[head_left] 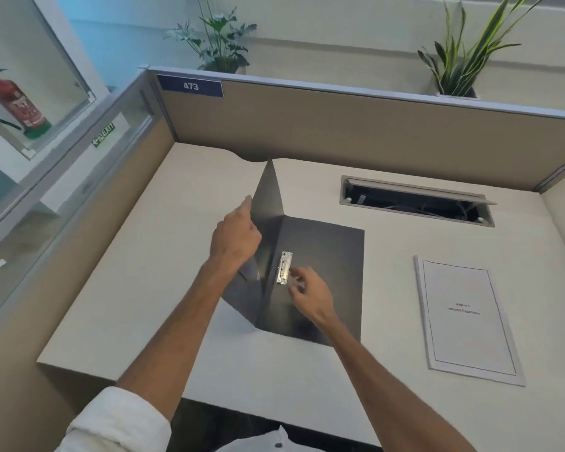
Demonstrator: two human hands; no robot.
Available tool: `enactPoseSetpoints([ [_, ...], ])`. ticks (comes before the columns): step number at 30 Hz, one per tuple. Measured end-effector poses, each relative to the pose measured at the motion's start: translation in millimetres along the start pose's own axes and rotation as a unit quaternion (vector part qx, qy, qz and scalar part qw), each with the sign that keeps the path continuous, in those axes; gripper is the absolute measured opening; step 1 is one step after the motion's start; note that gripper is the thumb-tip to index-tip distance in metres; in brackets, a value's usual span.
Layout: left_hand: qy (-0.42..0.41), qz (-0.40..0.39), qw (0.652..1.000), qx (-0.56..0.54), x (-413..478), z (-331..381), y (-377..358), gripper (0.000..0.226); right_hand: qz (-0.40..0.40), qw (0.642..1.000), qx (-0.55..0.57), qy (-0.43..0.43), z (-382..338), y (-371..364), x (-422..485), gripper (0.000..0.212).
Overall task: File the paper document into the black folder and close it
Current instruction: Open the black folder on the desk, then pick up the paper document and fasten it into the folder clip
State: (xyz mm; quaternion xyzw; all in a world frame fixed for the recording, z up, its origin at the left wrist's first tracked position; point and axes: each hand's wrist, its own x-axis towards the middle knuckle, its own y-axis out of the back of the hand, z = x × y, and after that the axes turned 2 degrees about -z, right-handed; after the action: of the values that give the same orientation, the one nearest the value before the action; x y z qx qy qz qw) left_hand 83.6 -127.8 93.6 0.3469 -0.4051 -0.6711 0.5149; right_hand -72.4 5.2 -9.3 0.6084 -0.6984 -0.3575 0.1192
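Observation:
The black folder lies open in the middle of the desk, its back flat and its front cover raised upright on the left. My left hand grips the edge of that raised cover. A metal clip is fixed inside along the spine. My right hand hovers right beside the clip, fingers curled and touching or nearly touching it. The paper document, a white bound sheaf with a printed title, lies flat on the desk to the right of the folder, apart from both hands.
The beige desk is boxed in by cubicle partitions at the back and left. An open cable slot is cut into the desk behind the document. Potted plants stand beyond the partition.

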Motion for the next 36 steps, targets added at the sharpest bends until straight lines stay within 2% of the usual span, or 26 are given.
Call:
enactPoseSetpoints([
  [4,0.005,0.014,0.996,0.084,6.8,-36.5,3.6,0.092,-0.084,0.978,-0.187,0.038,11.6,-19.1,4.2,0.070],
  [8,0.023,0.012,0.990,0.141,8.1,-62.9,-2.3,0.103,-0.112,0.961,-0.250,0.038,20.3,-33.0,6.3,0.085],
  [17,0.071,-0.028,0.984,0.162,-8.3,-117.0,-35.9,0.083,-0.085,0.951,-0.291,0.065,47.6,-44.0,3.7,0.076],
  [26,0.092,-0.143,0.979,0.113,-24.5,-151.9,-81.1,0.076,-0.100,0.945,-0.303,0.066,57.2,-40.5,0.0,0.075],
  [31,0.085,-0.126,0.980,0.126,-22.7,-144.9,-87.6,0.073,-0.104,0.944,-0.307,0.065,57.3,-39.1,0.4,0.075],
  [36,0.028,-0.117,0.986,0.114,-14.8,-117.9,-93.8,0.071,-0.089,0.952,-0.285,0.070,57.1,-31.5,2.4,0.076],
])
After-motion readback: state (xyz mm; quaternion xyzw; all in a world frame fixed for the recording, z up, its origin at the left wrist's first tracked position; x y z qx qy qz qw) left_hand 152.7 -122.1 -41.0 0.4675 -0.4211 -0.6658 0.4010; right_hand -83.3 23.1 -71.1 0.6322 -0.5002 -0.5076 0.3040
